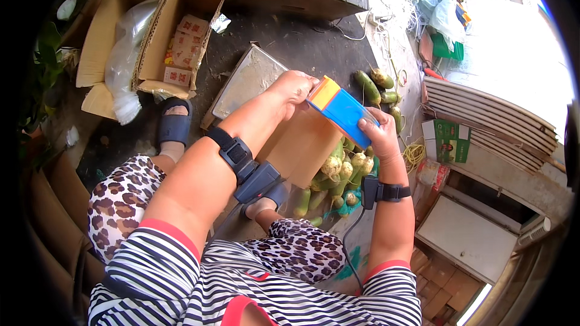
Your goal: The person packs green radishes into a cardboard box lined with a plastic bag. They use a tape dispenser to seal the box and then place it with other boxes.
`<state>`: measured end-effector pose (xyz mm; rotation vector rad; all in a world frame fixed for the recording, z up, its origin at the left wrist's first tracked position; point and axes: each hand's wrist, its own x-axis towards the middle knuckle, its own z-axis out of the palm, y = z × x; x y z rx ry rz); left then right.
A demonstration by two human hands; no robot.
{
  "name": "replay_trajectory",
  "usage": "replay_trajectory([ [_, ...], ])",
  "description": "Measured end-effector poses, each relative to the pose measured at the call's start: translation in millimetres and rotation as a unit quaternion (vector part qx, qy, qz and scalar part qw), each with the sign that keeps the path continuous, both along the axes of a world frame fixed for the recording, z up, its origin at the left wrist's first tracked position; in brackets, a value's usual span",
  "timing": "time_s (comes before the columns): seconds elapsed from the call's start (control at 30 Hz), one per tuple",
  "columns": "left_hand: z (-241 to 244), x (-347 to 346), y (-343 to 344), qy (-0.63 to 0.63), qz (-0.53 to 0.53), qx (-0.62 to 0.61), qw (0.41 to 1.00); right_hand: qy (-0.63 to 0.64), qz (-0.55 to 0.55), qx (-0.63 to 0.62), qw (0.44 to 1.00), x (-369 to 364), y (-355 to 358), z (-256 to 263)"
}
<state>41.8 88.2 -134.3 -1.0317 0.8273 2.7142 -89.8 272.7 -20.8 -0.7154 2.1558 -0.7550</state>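
A blue and orange plastic tool, which looks like a packing-tape dispenser (343, 107), is held out in front of me. My right hand (383, 129) grips its blue end, thumb on top. At the orange end, the curled fingers of my left hand (297, 88) pinch near the edge; their tips are partly hidden. Below the tool is a brown cardboard box (301, 149), partly covered by my left forearm. Long green and white radishes (340, 172) lie in a heap just beyond the box, some on teal netting.
Left of my arm lies a dusty platform (253, 81), perhaps a scale. Open cartons hold printed packets (186, 43) and clear plastic bags (129, 50). More radishes (369, 86) lie on the ground ahead. Yellow cord (413, 156) and a slatted panel (489, 117) are at the right.
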Motion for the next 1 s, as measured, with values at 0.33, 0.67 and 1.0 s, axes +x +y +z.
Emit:
replay_trajectory([
  [0.33,-23,-5,-5,-0.015,0.036,-0.021,0.999,-0.042,-0.019,0.005,0.999,1,-15,6],
  [0.67,-67,4,-8,-0.121,0.100,-0.029,0.987,0.013,-0.016,0.084,0.996,-13,23,24],
  [1.0,-96,-5,4,-0.060,0.092,-0.006,0.994,0.039,-0.025,0.132,0.990,-17,29,18],
])
